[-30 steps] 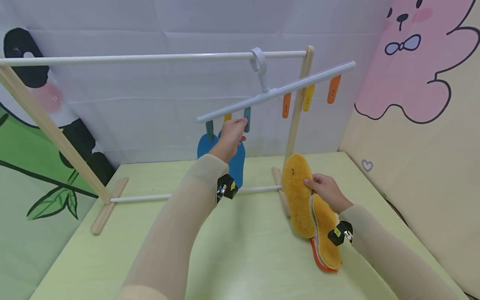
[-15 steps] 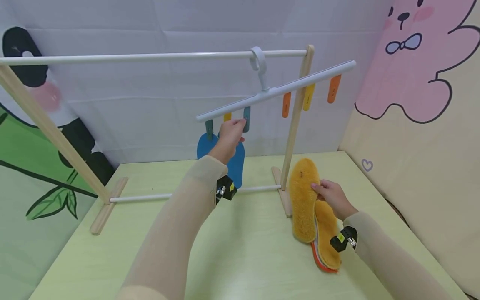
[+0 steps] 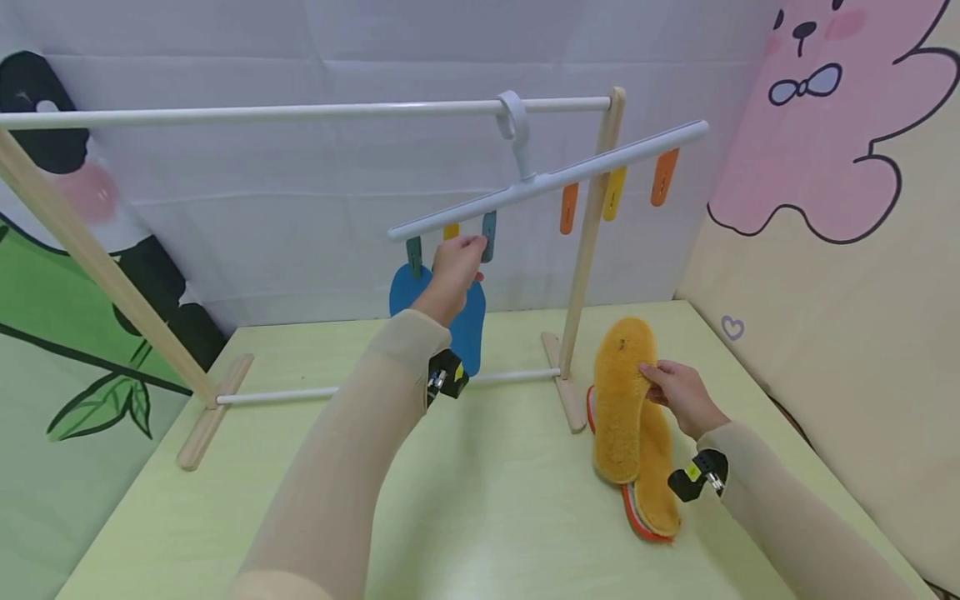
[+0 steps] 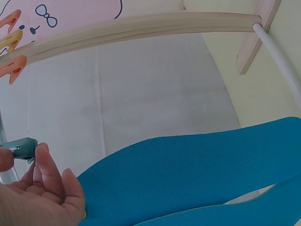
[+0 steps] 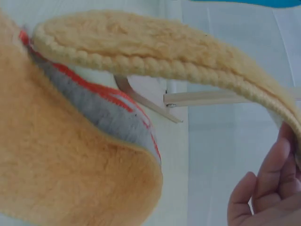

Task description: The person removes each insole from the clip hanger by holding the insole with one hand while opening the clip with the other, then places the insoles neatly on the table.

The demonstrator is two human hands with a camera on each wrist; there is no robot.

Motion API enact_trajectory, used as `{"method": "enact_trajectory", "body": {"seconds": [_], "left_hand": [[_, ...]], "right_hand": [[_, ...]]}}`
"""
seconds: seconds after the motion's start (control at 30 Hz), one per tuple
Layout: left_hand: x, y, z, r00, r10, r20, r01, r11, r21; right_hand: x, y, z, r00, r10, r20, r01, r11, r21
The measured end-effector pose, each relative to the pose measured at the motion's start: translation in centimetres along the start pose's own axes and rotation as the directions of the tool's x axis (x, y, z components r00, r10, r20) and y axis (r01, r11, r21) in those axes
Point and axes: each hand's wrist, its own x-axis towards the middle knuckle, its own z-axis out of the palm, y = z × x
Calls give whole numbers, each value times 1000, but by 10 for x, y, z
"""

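Note:
My left hand (image 3: 457, 262) is raised to the white clip hanger (image 3: 547, 179) and pinches a teal clip (image 3: 489, 236) (image 4: 21, 148) on its low end. Blue insoles (image 3: 453, 312) (image 4: 197, 174) hang from the clips there, just under the hand. My right hand (image 3: 675, 392) (image 5: 268, 188) grips a fluffy yellow insole (image 3: 622, 392) (image 5: 155, 52) by its edge, lifted and tilted above a second yellow insole (image 3: 656, 475) (image 5: 61, 179) that lies on an orange-edged grey one on the table (image 3: 487, 500).
The hanger hooks on the white top rail (image 3: 262, 112) of a wooden rack, whose right post (image 3: 588, 242) stands just left of the held insole. Orange and yellow clips (image 3: 615, 192) hang free on the hanger's high end. Walls close in at the back and right.
My right hand has carried the yellow insole rightward and slightly down, away from the rack post. The left hand stays at the teal clip.

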Motion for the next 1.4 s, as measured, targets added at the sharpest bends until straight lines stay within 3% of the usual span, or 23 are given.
{"method": "enact_trajectory", "body": {"seconds": [0.3, 0.57, 0.83, 1.4], "left_hand": [[-1, 0, 0, 1000, -3, 9, 3, 1000, 6], [0, 0, -2, 999, -11, 32, 10, 1000, 22], [1, 1, -4, 999, 4, 43, -6, 999, 44], [3, 1, -5, 999, -4, 42, 3, 1000, 29]], "right_hand": [[-3, 5, -10, 999, 40, -13, -39, 999, 16], [-5, 3, -22, 1000, 24, 3, -24, 997, -70], [-11, 1, -30, 997, 72, 34, -72, 997, -8], [-15, -3, -36, 996, 93, 5, -92, 990, -107]]}}
